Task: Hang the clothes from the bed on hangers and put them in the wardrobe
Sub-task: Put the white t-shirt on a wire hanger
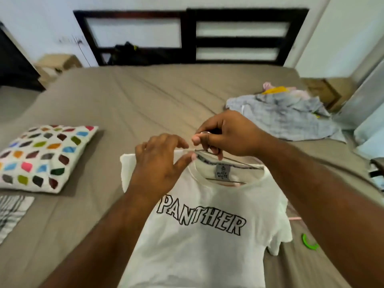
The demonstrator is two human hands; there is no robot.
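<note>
**Hanger may slip the collar**

White T-shirt [197,235] lies flat on the bed [124,96]. The right hand [226,134] grips the wire hanger [241,162], and the left hand [158,163] pinches the shoulder edge. Lifted unevenly, that shoulder could slide off, I'd guess.

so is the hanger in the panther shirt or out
In: wire bars of the hanger show inside the neck opening of the shirt, and the right hand grips its top above the collar.
</note>
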